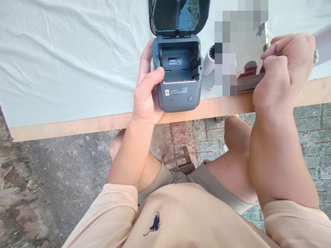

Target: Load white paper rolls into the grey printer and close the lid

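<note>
My left hand (pixel 147 89) is wrapped round the left side of a dark grey label printer (pixel 178 98), thumb on its upper edge. The printer's dark glossy lid (pixel 179 19) stands raised, and the bay inside shows a small white printed label (pixel 175 61). A power button sits at the front right. At the right, my right hand (pixel 287 65) is closed, its thumb and fingertips at the right edge of a shiny, mirror-like flat panel (pixel 249 51). Blurred squares cover the panel's left part, so its kind cannot be told.
A white cylinder (pixel 209 63) with a dark end lies just right of the printer. Another smooth white thing (pixel 323 44) shows behind my right hand. Pale cloth (pixel 64 69) covers the table, whose wooden front edge (pixel 64 129) is bare. Below is a wooden stool (pixel 184 163).
</note>
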Available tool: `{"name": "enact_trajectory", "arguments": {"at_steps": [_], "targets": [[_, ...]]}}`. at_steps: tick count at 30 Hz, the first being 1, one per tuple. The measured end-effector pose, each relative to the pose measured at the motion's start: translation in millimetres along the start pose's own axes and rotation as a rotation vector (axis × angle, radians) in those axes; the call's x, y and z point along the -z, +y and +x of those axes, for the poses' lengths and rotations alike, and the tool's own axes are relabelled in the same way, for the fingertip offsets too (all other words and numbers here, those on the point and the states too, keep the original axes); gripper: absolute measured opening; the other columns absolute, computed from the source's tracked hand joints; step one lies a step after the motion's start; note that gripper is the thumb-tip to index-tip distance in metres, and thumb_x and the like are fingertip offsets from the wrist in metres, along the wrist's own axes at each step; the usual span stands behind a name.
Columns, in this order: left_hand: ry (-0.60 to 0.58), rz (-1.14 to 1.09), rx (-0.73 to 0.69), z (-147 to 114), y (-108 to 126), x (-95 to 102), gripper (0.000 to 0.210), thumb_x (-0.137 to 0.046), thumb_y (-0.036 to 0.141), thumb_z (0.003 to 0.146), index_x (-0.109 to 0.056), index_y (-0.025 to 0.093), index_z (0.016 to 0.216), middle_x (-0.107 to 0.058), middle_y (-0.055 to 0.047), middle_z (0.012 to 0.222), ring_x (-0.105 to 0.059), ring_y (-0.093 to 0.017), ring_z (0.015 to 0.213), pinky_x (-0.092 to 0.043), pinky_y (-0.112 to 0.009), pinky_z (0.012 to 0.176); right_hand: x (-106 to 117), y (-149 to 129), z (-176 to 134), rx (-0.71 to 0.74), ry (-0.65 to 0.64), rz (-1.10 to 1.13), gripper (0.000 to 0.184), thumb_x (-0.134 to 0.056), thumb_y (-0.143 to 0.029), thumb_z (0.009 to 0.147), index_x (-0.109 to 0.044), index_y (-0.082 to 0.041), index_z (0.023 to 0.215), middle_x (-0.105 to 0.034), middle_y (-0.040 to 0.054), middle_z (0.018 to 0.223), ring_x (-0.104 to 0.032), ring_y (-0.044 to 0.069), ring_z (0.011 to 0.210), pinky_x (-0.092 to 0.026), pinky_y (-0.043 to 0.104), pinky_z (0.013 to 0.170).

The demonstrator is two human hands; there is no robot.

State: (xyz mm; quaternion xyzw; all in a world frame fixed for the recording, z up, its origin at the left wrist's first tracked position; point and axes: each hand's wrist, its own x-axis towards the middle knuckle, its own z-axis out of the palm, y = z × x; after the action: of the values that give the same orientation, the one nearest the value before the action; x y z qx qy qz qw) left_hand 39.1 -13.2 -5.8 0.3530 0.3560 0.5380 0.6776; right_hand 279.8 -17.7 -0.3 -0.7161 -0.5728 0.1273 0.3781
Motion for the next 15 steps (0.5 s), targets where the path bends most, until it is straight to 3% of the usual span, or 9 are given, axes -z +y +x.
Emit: {"name": "enact_trajectory", "arguments": {"at_steps": [15], "targets": [[-0.017,-0.061,-0.012,1.9,-0.1,0.5,0.026,-0.055,0.034,0.08,-0.056,0.037,0.106,-0.065,0.008,0.12,-0.043,-0.026,0.138,-0.053,-0.039,0.097,-2.5,5.9,0.6,0.023,0.016,0.036,0.026,-0.039,-0.011,0.075,-0.061,-0.016,0.087,-0.054,0.004,0.093,-0.052,0.013,0.098,-0.039,0.034,0.092]]}}
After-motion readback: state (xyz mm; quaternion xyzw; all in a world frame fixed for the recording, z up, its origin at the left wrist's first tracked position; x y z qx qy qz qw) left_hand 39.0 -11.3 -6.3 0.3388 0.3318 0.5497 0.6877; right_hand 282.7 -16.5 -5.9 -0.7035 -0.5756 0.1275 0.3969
